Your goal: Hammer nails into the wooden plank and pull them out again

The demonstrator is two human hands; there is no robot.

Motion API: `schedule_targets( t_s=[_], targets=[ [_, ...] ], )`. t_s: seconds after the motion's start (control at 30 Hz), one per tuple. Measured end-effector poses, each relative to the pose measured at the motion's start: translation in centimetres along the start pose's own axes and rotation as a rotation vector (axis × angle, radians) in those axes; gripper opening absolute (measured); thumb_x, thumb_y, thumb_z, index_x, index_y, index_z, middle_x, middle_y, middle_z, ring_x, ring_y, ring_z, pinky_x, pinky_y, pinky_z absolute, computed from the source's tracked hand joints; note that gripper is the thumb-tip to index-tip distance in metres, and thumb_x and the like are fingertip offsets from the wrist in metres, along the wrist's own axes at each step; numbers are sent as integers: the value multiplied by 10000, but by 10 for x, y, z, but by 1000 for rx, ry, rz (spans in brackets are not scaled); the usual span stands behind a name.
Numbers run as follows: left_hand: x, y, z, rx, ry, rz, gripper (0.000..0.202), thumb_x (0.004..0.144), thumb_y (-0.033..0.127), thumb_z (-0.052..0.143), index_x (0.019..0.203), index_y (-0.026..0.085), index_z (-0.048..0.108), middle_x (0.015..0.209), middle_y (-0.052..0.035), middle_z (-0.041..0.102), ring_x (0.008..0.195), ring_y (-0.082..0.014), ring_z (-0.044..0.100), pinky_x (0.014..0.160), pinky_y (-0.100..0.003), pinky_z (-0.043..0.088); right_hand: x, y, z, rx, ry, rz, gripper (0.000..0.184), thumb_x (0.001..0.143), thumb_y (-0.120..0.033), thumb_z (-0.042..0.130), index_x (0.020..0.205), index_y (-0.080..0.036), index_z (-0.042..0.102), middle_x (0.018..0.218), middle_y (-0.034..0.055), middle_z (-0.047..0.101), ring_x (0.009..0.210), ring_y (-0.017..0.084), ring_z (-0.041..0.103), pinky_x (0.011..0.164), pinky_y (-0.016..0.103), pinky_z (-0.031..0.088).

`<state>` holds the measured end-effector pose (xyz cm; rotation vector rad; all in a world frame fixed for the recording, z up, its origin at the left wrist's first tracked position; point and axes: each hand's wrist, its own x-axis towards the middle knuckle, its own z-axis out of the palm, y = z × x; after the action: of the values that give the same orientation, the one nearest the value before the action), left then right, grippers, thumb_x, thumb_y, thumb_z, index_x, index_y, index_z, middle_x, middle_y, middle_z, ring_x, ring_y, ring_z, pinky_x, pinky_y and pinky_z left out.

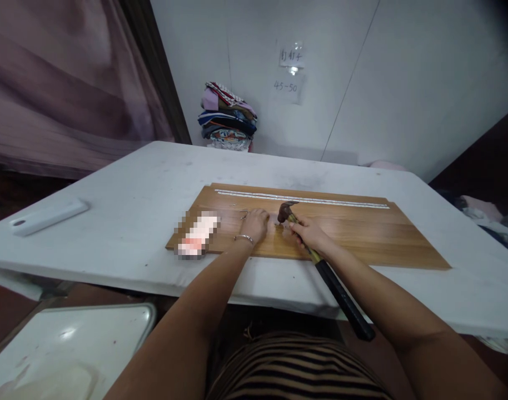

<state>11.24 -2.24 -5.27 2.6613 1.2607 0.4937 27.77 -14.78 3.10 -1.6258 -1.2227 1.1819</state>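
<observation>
A long wooden board lies on the white table, with a row of small nails along its far edge. My right hand is closed round the upper handle of a hammer; the hammer's head rests on the board just left of that hand. My left hand sits on the board beside the hammer head, fingers curled in a pinch on something too small to make out. A bracelet circles my left wrist. A few loose nails lie by the left hand.
A blurred pink-white object lies on the board's left end. A white flat bar rests at the table's left edge. Folded clothes are stacked against the back wall. A white tray-like surface sits below the table at left.
</observation>
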Motion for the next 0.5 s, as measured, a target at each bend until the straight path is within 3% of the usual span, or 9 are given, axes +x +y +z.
schedule_targets(
  t_s=[0.5],
  targets=[
    [0, 1, 1, 12, 18, -7, 303, 983, 109, 483, 1044, 196, 767, 1150, -104, 732, 1152, -238, 633, 1063, -390, 479, -1, 0, 3, 50, 6, 63, 159, 872, -362, 626, 935, -232, 559, 520, -107, 436, 399, 79, 382, 368, 168, 319]
  ],
)
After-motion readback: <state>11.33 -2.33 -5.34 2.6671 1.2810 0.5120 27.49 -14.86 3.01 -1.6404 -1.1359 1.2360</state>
